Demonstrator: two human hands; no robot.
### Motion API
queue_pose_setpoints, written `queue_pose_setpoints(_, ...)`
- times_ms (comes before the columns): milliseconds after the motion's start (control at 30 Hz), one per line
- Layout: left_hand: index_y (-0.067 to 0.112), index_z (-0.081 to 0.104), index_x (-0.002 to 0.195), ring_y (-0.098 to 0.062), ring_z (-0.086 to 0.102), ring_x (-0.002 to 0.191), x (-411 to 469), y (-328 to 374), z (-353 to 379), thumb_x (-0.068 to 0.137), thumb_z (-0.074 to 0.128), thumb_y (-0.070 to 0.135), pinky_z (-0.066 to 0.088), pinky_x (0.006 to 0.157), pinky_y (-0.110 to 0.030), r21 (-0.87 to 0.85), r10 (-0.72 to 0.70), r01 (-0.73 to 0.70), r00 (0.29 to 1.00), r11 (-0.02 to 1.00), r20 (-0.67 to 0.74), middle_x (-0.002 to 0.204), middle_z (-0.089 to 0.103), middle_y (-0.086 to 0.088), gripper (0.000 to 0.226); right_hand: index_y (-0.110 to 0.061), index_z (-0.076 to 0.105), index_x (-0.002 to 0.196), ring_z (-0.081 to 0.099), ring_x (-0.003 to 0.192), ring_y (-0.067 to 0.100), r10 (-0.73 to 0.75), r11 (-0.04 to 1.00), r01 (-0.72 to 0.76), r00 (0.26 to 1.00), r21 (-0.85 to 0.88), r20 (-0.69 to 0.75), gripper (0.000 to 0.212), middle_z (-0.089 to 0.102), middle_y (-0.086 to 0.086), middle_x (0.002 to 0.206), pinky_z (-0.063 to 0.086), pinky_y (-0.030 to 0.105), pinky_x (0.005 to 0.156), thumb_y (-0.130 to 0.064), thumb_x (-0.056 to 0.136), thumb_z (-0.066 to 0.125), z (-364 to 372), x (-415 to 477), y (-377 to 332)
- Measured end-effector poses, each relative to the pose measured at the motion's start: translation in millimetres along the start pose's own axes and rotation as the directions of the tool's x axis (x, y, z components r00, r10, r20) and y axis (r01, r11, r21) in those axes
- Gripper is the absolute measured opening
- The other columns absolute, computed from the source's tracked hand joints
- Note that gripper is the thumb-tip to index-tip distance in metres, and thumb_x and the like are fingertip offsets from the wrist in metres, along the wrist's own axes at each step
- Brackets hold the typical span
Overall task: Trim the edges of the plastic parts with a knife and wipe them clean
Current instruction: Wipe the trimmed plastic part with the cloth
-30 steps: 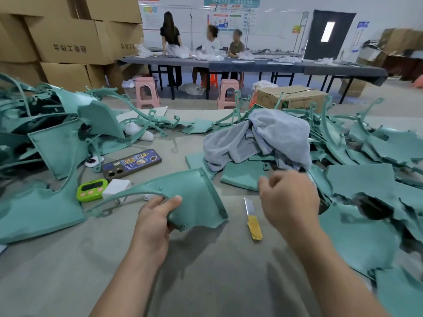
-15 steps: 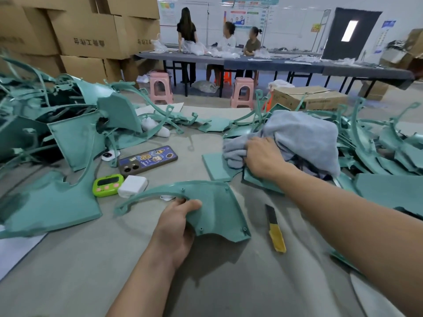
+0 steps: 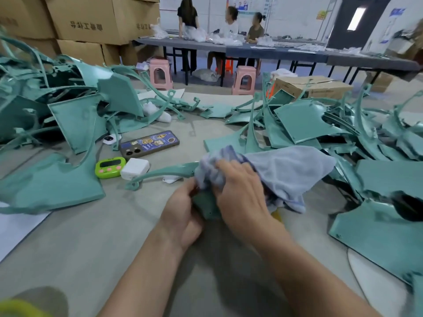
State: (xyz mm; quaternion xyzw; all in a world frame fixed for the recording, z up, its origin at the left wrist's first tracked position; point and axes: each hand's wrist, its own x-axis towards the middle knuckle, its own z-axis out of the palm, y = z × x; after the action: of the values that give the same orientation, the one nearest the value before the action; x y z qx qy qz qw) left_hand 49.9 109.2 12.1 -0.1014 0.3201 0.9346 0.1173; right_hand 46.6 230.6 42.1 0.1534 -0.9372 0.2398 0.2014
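Grey cloth (image 3: 288,172) pressed onto a teal plastic part (image 3: 169,171) on the table (image 3: 114,236)
The left hand (image 3: 183,211) gripped the plastic part's near edge, fingers curled round it; the right hand (image 3: 242,193) clutched the bunched cloth and bore it down on the part's face. The part lay mid-table, near a phone (image 3: 150,144) and a green timer (image 3: 110,167)

Table (image 3: 91,248): grey-beige top under both hands.
Plastic part (image 3: 164,171): gripped by the left hand (image 3: 183,213), thin arm reaching left, tip down at the table.
Beyond that arm: green timer (image 3: 110,167) just beside a white charger block (image 3: 135,168), with a phone (image 3: 150,144) farther out.
Far left: teal heap (image 3: 68,115), white sheet (image 3: 13,227).
Right of the right hand (image 3: 240,195): second teal heap (image 3: 320,124).
Knife (image 3: 277,213): yellow handle tip by the right hand, under the cloth (image 3: 293,170).
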Motion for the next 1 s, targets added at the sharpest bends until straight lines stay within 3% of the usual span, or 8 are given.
queue_pose_setpoints(100,0.005,0.073,0.110,-0.027,0.075,0.092,-4.2,-2.0,4.7,0.098,0.050,0.016,0.063,0.075,-0.038,0.085,0.056,-0.053,0.998,0.995,-0.036,0.111,0.075,-0.017,0.028,-0.019,0.058,0.110,0.050,0.106,0.029,0.184,0.983,-0.185,0.982,0.009,0.031,0.014,0.056,0.006,0.112,0.032,0.038,0.086,-0.020,0.096,0.054,-11.3,9.3,10.7)
queue_pose_setpoints(333,0.000,0.063,0.129,-0.034,0.067,0.100,-12.8,2.6,9.1,0.100,0.050,0.023,0.056,0.087,-0.041,0.147,0.000,0.010,0.998,0.989,-0.066,0.117,0.069,-0.023,0.039,-0.023,0.060,0.090,0.056,0.093,0.024,-0.216,0.976,0.216,0.959,0.020,0.181,0.005,0.057,-0.005,0.104,0.046,0.039,0.082,-0.021,0.087,0.064,-26.9,-51.5,0.9)
queue_pose_setpoints(467,0.003,0.077,0.108,-0.031,0.072,0.103,-13.7,-0.9,8.7,0.089,0.059,0.012,0.062,0.082,-0.039,0.176,0.089,-0.093,0.995,0.980,0.035,0.120,0.071,-0.021,0.027,-0.021,0.056,0.089,0.054,0.090,0.023,0.172,0.974,-0.166,0.984,0.153,-0.033,0.008,0.057,-0.003,0.096,0.041,0.034,0.075,-0.015,0.092,0.060,-29.7,-25.9,24.3)
queue_pose_setpoints(567,0.009,0.080,0.102,-0.027,0.073,0.103,-19.0,1.8,7.6,0.081,0.064,0.014,0.061,0.077,-0.034,0.221,0.105,-0.123,0.990,0.968,0.090,0.117,0.074,-0.015,0.027,-0.024,0.056,0.081,0.058,0.078,0.019,0.532,0.769,-0.445,0.843,0.459,-0.075,0.019,0.059,-0.008,0.075,0.042,0.026,0.066,-0.026,0.100,0.055,-40.1,-17.7,44.9)
queue_pose_setpoints(667,0.010,0.080,0.103,-0.024,0.076,0.094,-15.6,16.0,-2.0,0.075,0.068,0.022,0.062,0.068,-0.034,0.170,0.117,-0.119,0.993,0.978,0.024,0.111,0.076,-0.012,0.033,-0.019,0.070,0.081,0.069,0.066,0.020,0.742,0.317,-0.482,0.662,0.817,0.103,0.023,0.068,-0.003,0.059,0.052,0.028,0.061,-0.023,0.100,0.056,-66.5,-16.6,59.5)
queue_pose_setpoints(833,0.013,0.081,0.102,-0.022,0.076,0.094,-18.0,13.6,6.4,0.078,0.069,0.034,0.061,0.068,-0.031,0.268,0.107,-0.122,0.992,0.956,0.070,0.113,0.076,-0.013,0.034,-0.003,0.075,0.107,0.077,0.085,0.023,0.365,-0.021,-0.473,0.817,0.881,0.447,0.019,0.078,0.017,0.098,0.061,0.029,0.067,-0.013,0.095,0.064,-74.9,-32.8,45.2)
queue_pose_setpoints(933,0.010,0.071,0.124,-0.019,0.073,0.096,-13.1,-3.0,14.6,0.072,0.076,0.034,0.058,0.074,-0.029,0.496,0.257,-0.278,0.960,0.823,0.111,0.114,0.076,-0.009,0.057,-0.005,0.077,0.101,0.073,0.087,0.030,0.223,-0.012,-0.426,0.881,0.905,0.418,0.016,0.076,0.022,0.100,0.061,0.037,0.073,-0.009,0.088,0.068,-65.7,-38.7,33.1)
queue_pose_setpoints(1000,0.002,0.062,0.134,-0.027,0.066,0.114,-15.0,-10.3,27.0,0.075,0.080,0.025,0.053,0.099,-0.041,0.539,0.382,-0.325,0.924,0.777,0.006,0.125,0.070,-0.015,0.065,0.002,0.071,0.094,0.065,0.077,0.030,0.200,0.095,-0.355,0.922,0.930,0.331,0.009,0.071,0.022,0.087,0.057,0.037,0.068,-0.005,0.091,0.066,-55.4,-40.7,27.0)
